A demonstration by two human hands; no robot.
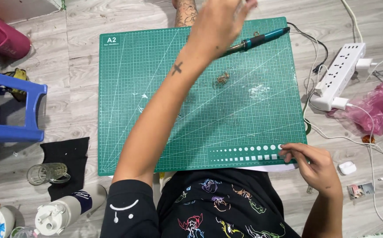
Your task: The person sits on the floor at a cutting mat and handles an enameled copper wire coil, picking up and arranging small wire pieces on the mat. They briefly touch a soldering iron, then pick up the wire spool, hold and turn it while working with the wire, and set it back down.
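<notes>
So the person is sitting on the floor with a big green cutting mat (156, 110) across their lap. Left hand (220, 22) is stretched way out over the far edge of the mat, blurry, fingers bunched loosely; whether it's pinching anything I honestly can't tell. It's right above the teal soldering iron (259, 39), which lies tilted along the top of the mat with its cord trailing off to the right. Hand and iron look close but I can't say they touch.

Right hand (317, 165) is down at the near right corner of the mat, fingertips curled and pinched together on the mat's edge, nothing else visibly in the grip.

Mid-mat there's a small brownish tangle (222, 78), and a whitish smear (259, 91) just right of it.

Off the mat: white power strip (339, 75) with plugs on the right, pink plastic bag (381, 108) beside it, a small white earbud case (347, 167) near the right hand. Left side has a blue plastic stool (6, 110), a glass mug (46, 173) lying on black cloth (68, 158), and a white bottle (63, 211).
</notes>
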